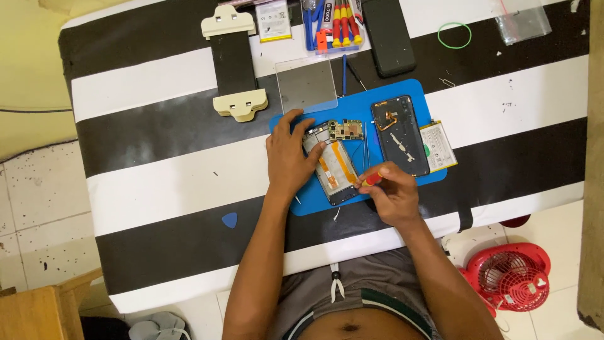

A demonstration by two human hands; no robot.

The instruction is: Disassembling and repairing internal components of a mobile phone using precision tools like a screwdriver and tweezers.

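An opened phone [332,160] lies on a blue mat [302,198], its circuit board and orange flex cable exposed. My left hand [288,157] rests on the phone's left edge and holds it down. My right hand [390,192] grips a small red-handled screwdriver [371,179], its tip at the phone's lower right edge. The phone's dark back cover [399,135] lies to the right on the mat, with a flat battery [439,146] beside it. Thin tweezers [364,141] lie between phone and cover.
The table wears a black-and-white striped cloth [163,182]. At the back are a cream clamp stand [234,63], a clear panel [307,85], a screwdriver set [336,25], a dark phone [389,34], a green rubber band [454,35]. A blue pick [230,220] lies left. A red fan [513,277] stands on the floor.
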